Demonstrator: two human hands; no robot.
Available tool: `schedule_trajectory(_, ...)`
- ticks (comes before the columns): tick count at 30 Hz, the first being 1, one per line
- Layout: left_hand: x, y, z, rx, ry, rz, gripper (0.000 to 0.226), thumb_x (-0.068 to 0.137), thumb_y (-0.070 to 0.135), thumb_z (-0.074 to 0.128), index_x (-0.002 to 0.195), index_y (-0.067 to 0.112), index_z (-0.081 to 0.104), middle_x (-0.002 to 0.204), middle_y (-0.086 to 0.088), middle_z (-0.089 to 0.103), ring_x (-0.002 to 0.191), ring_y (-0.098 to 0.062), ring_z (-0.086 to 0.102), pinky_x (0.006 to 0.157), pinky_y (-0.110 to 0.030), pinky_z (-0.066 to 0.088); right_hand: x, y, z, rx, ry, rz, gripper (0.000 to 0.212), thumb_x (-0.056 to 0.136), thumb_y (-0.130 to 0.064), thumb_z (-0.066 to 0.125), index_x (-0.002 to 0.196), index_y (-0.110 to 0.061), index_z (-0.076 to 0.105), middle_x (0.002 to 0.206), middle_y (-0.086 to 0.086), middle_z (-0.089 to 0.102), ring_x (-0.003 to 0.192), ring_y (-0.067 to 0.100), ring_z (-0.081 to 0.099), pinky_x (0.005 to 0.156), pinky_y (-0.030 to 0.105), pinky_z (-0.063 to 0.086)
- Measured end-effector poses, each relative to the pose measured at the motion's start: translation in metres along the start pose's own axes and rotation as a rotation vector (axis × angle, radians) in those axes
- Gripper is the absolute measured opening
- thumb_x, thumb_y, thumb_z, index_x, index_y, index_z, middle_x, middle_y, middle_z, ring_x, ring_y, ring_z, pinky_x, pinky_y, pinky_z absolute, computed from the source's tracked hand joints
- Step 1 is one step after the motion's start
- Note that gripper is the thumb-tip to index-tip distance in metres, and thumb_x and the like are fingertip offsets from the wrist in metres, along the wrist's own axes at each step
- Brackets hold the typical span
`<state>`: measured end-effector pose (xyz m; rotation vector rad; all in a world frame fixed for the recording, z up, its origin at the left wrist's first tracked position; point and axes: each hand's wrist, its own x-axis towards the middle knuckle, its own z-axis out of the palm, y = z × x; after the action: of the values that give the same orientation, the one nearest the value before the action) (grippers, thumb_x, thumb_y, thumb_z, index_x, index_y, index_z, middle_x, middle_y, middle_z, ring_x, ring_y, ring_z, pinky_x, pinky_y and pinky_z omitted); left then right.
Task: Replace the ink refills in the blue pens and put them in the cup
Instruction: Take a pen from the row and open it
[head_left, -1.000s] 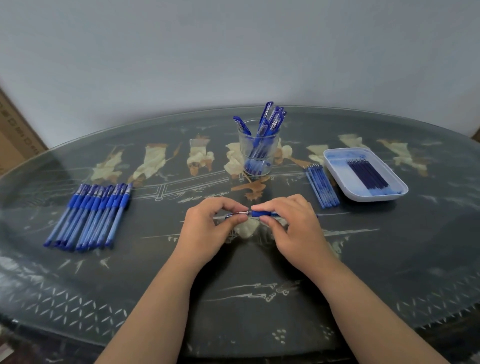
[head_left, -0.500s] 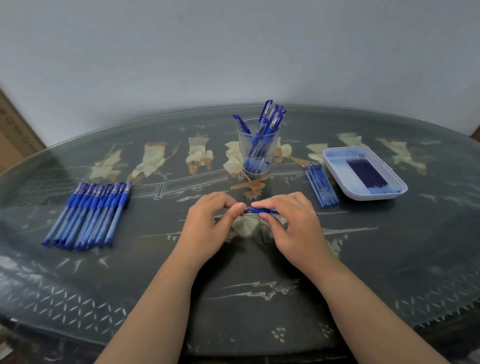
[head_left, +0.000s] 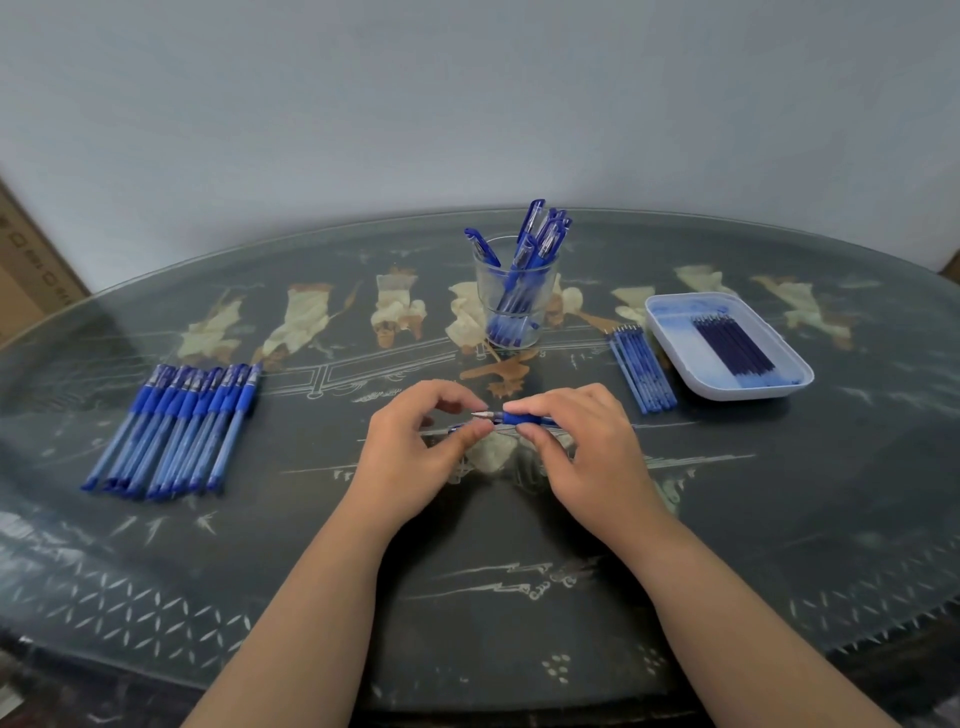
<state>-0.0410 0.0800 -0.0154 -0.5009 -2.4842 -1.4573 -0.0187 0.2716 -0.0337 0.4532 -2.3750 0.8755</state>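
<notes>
Dark glass-topped table (head_left: 311, 571), plain wall behind. At its middle your right hand (head_left: 587, 441) pinches the pen (head_left: 519, 417) by its blue grip, level, tip toward your left hand (head_left: 415, 447). That hand's thumb and forefinger curl about the tip; whether they touch it I cannot tell. The hold suits seating the front. A row of pens (head_left: 176, 426) waits near the left edge, refills (head_left: 643, 366) beside the tray (head_left: 670, 332) toward the right edge, and the cup (head_left: 514, 291) toward the far edge.
</notes>
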Motion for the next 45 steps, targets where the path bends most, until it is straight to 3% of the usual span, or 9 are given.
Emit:
schedule_trajectory(5,0.0,0.004,-0.001,0.001,-0.03,-0.051,0.036,0.072,0.056,0.067,0.102,0.035,0.07,0.098,0.018,0.07,0.1,0.001,0.061,0.086,-0.022,0.045,0.0,0.001,0.0,-0.002,-0.005,0.004,0.024,0.09,-0.017,0.067,0.11,-0.03,0.069,0.103,-0.022,0.066,0.095,0.012,0.054,0.081,0.039,0.047)
schedule_trajectory(7,-0.001,0.004,-0.002,-0.034,-0.036,-0.055,0.038,0.074,0.044,0.076,0.109,0.034,0.068,0.098,0.018,0.071,0.1,0.001,0.062,0.085,-0.017,0.043,0.0,0.001,0.001,0.003,0.001,0.002,0.024,0.09,-0.016,0.067,0.109,-0.029,0.069,0.103,-0.022,0.066,0.094,0.012,0.054,0.081,0.039,0.046)
schedule_trajectory(11,0.0,0.005,-0.003,-0.053,0.027,-0.103,0.003,0.081,0.027,0.076,0.081,0.027,0.073,0.083,0.016,0.07,0.083,0.0,0.061,0.081,-0.027,0.048,0.0,0.0,0.0,0.003,-0.009,0.002,0.023,0.09,-0.016,0.067,0.109,-0.03,0.069,0.102,-0.022,0.065,0.094,0.011,0.054,0.081,0.038,0.046)
schedule_trajectory(20,0.0,0.006,-0.002,-0.089,0.078,-0.193,0.021,0.087,0.038,0.066,0.073,0.023,0.073,0.074,0.012,0.071,0.073,-0.004,0.064,0.071,-0.026,0.049,0.0,0.0,0.0,-0.003,-0.003,0.003,0.023,0.091,-0.016,0.067,0.109,-0.03,0.069,0.103,-0.022,0.066,0.095,0.011,0.054,0.081,0.038,0.046)
schedule_trajectory(26,-0.002,0.006,-0.008,-0.204,0.172,-0.218,0.006,0.089,0.016,0.069,0.084,0.019,0.07,0.082,0.0,0.073,0.082,-0.019,0.067,0.079,-0.027,0.052,0.0,0.002,0.0,-0.008,0.027,0.023,0.023,0.09,-0.015,0.066,0.108,-0.028,0.069,0.103,-0.021,0.067,0.095,0.011,0.054,0.08,0.041,0.046)
schedule_trajectory(31,-0.005,0.006,-0.022,0.203,0.069,-0.047,0.014,0.077,0.005,0.071,0.077,0.019,0.068,0.074,0.008,0.065,0.077,-0.002,0.058,0.07,-0.004,0.039,0.0,0.003,0.001,-0.023,0.063,0.023,0.022,0.09,-0.016,0.064,0.107,-0.028,0.069,0.102,-0.02,0.067,0.092,0.014,0.055,0.079,0.042,0.046)
schedule_trajectory(36,-0.006,0.001,-0.024,0.39,-0.128,-0.045,0.021,0.074,0.009,0.069,0.075,0.029,0.062,0.076,0.01,0.06,0.077,-0.003,0.058,0.071,-0.011,0.042,0.001,0.002,0.001,-0.031,0.058,0.023,0.022,0.09,-0.018,0.062,0.108,-0.028,0.069,0.102,-0.02,0.067,0.093,0.013,0.055,0.079,0.042,0.046)
schedule_trajectory(41,-0.005,0.001,-0.022,0.352,-0.13,-0.062,0.02,0.074,0.01,0.07,0.077,0.029,0.065,0.076,0.011,0.062,0.08,-0.002,0.058,0.072,-0.008,0.041,0.0,0.001,0.0,-0.036,0.051,0.033,0.022,0.09,-0.018,0.063,0.109,-0.029,0.068,0.102,-0.021,0.066,0.094,0.012,0.055,0.08,0.04,0.046)
schedule_trajectory(45,-0.005,0.002,-0.021,0.338,-0.125,-0.069,0.021,0.074,0.011,0.067,0.082,0.031,0.066,0.075,0.013,0.063,0.083,-0.004,0.058,0.077,-0.021,0.048,0.001,0.0,-0.001,-0.036,0.048,0.034,0.022,0.09,-0.02,0.061,0.109,-0.029,0.068,0.103,-0.021,0.066,0.094,0.012,0.054,0.081,0.04,0.045)
